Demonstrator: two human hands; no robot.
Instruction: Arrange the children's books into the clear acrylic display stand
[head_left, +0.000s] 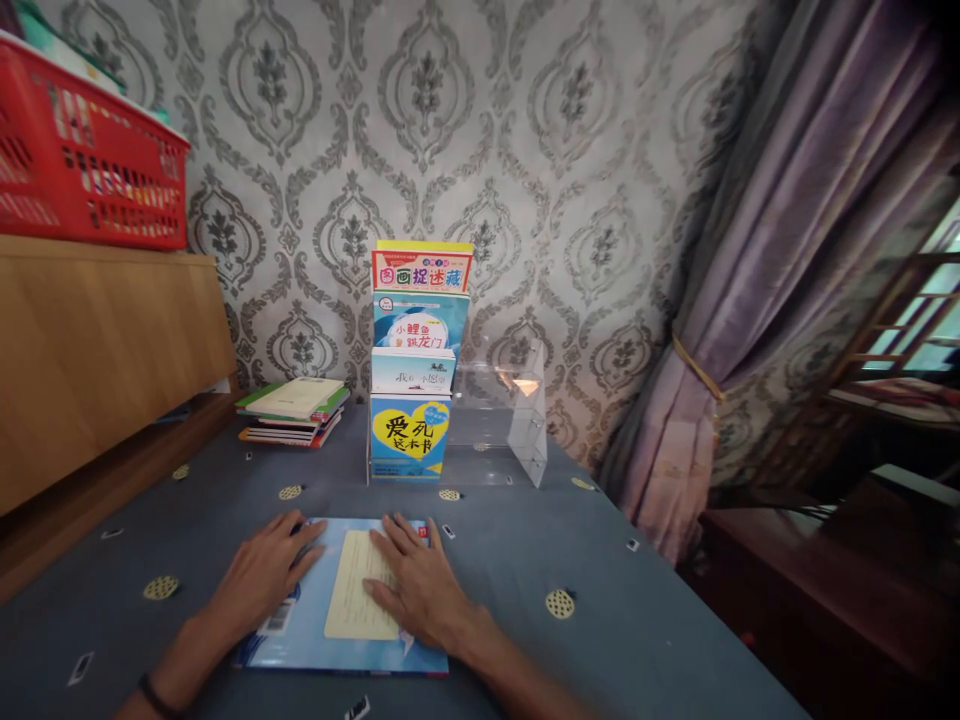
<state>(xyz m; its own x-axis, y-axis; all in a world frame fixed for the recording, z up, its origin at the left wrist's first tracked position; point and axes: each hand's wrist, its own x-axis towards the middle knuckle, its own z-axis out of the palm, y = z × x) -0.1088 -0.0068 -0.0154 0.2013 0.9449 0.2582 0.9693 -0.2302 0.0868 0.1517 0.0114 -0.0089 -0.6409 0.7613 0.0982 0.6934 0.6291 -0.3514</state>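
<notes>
A light-blue book [315, 625] lies flat on the table in front of me, showing a pale yellow text panel and a barcode. My left hand [270, 565] rests on its left side, fingers spread toward the top edge. On the right part of the cover lies my right hand [420, 580], palm down with the fingers stretched over the yellow panel. Beyond the book stands a clear acrylic rack [529, 425]. Its left column holds several books in tiers, with a blue and yellow book [409, 437] at the front.
At the back left, several books are stacked [296, 405]. A wooden cabinet [112, 350] borders the table's left side, carrying a red plastic basket [97, 150]. The blue patterned tablecloth [510, 660] reaches an edge at right, near a tied purple curtain [675, 430].
</notes>
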